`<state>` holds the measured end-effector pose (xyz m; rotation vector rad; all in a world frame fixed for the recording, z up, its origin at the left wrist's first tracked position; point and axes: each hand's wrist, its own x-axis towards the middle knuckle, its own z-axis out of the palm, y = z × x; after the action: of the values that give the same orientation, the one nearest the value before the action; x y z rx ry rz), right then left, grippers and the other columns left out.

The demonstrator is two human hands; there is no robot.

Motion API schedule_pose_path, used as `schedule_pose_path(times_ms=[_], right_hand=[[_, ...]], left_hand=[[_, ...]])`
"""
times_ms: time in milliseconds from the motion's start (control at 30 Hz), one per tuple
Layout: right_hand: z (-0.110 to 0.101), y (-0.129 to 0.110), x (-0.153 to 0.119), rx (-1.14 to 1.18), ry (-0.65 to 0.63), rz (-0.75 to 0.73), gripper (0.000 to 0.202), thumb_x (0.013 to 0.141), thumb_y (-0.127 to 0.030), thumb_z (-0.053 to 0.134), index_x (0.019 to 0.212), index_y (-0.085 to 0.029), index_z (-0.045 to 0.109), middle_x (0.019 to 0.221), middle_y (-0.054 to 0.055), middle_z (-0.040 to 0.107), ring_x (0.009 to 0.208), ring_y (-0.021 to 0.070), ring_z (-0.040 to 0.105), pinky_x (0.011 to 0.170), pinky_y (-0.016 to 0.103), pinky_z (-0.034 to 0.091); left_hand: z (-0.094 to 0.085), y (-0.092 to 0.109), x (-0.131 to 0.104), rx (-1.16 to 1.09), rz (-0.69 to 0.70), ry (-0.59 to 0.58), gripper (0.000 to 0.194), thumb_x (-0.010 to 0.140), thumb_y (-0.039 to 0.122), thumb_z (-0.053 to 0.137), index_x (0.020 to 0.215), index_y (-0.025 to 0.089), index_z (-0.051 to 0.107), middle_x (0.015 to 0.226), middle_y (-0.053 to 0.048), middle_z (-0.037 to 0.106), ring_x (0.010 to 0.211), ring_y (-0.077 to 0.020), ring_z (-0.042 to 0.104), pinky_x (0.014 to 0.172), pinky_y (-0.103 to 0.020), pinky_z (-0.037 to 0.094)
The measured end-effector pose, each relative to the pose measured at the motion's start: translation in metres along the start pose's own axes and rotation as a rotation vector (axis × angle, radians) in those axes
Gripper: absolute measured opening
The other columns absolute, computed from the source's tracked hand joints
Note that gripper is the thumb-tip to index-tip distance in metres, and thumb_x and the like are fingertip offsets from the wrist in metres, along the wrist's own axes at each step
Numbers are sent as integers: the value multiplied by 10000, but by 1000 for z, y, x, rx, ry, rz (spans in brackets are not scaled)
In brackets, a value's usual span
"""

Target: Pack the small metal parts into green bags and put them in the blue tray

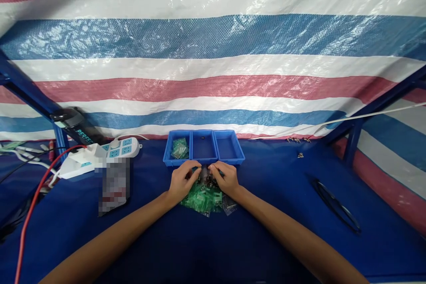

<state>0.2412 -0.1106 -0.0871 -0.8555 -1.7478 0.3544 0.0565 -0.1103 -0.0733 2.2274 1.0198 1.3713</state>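
My left hand (pixel 181 181) is closed in a pinch just in front of the blue bins. Facing it a short gap away, my right hand (pixel 226 179) is closed too, thumb against the curled fingers. Whatever either pinch holds is too small and too hidden to name. Between and below the hands lies a pile of green plastic packets (pixel 200 199). Small dark and metallic parts (pixel 209 182) sit at the back of that pile, partly covered by my fingers. A clear bag (pixel 229 205) with dark contents lies under my right wrist.
Beyond my hands stand three joined blue bins (pixel 229 161); green packets (pixel 180 148) lie in the left one, a tiny dark piece (pixel 203 138) in the middle one. Leftward are a power strip (pixel 124 148), phone (pixel 116 186) and black bottle (pixel 80 125); rightward, black-rimmed glasses (pixel 336 204) and small metal parts (pixel 300 155).
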Motion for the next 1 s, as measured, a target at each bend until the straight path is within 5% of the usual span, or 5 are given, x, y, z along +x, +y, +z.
schedule_pose_path(times_ms=[433,700,1000], right_hand=[[1,-1,-1,-15,-37,-8,177,913,-199,483,817,-164,628,608,15,599,559,126,560,565,253,450],[0,0,0,4,-14,-31,141,891,-203,516,974,-179,628,706,32,617,578,129,562,566,255,480],[1,-1,1,19,-40,-102,139,895,-214,517,974,-179,627,797,55,650,604,133,578,574,264,498]], left_hand=[[0,-2,2,-13,2,-2,189,916,235,494,1018,193,647,990,-80,622,828,-153,616,670,-249,514],[3,-2,1,-77,-133,1,188,875,295,566,1027,192,605,888,-39,625,676,-115,582,579,-211,484],[3,3,5,-121,-135,20,200,872,331,560,991,176,602,855,-30,616,655,-105,585,553,-185,487]])
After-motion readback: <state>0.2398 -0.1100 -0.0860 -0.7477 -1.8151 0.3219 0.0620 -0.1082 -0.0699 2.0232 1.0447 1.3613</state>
